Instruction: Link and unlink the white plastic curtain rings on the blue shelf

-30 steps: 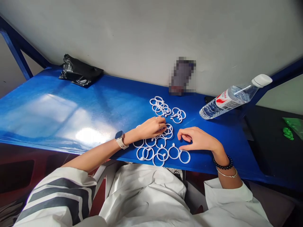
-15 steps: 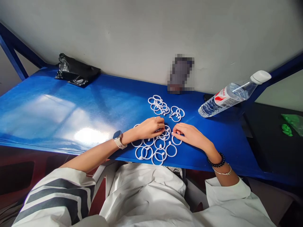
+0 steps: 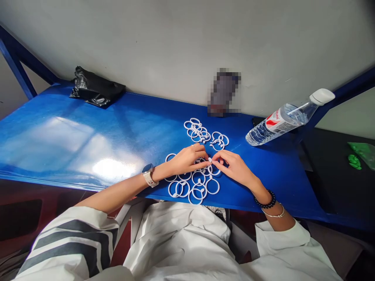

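Note:
Several white plastic curtain rings (image 3: 212,186) with small tabs lie loosely spread under and in front of my hands on the blue tabletop. My left hand (image 3: 191,158) is closed in a pinch, and my right hand (image 3: 233,166) pinches from the opposite side. Between their fingertips is the small white tab of one curtain ring (image 3: 210,160). Fingers hide part of that ring, and others overlap beneath it. Just beyond my hands sit a heap of rings (image 3: 196,130) and a smaller cluster of open-looking rings (image 3: 219,140).
At the right stands a water bottle (image 3: 277,123) with a white cap. A black plastic bag (image 3: 96,88) lies at the back left. Against the wall is a pixelated dark object (image 3: 223,93). A green item in clear plastic (image 3: 355,160) rests on a dark surface at far right.
My hands have come together. The right hand moved slightly left and the left hand slightly right, and their fingertips now meet at a ring's tab.

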{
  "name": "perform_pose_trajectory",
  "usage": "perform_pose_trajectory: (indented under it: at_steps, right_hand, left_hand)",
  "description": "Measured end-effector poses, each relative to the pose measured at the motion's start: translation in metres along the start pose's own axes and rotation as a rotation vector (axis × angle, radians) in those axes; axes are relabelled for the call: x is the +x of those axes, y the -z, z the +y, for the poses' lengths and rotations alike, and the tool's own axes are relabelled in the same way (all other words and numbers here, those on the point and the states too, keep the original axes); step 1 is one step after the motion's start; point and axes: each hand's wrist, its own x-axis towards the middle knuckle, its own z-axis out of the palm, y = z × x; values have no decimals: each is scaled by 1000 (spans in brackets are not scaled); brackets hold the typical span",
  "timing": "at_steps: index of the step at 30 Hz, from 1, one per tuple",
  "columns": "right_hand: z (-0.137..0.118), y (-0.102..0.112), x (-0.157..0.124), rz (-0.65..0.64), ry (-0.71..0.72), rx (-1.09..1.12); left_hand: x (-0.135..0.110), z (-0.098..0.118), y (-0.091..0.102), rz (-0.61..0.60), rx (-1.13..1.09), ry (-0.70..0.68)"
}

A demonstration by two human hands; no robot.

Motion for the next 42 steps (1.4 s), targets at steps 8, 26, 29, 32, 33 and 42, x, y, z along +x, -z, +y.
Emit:
perform_pose_trajectory:
  at_steps: [8, 26, 29, 32, 33, 42]
  right_hand:
    - [-8, -16, -1, 166, -133, 356]
    - [-14, -20, 4, -187, -322, 1125]
    - [-14, -25, 3, -172, -259, 1179]
    - [-14, -27, 2, -197, -271, 1204]
    - [-14, -27, 3, -198, -283, 1199]
    - [-11, -17, 5, -2, -191, 1034]
  left_hand:
    - [4, 10, 3, 32, -403, 174]
    - [7, 24, 12, -241, -1002, 352]
    - [7, 26, 13, -254, -982, 305]
    - [7, 26, 11, -268, -992, 306]
    - [6, 25, 10, -266, -1003, 307]
    - [7, 25, 18, -141, -963, 279]
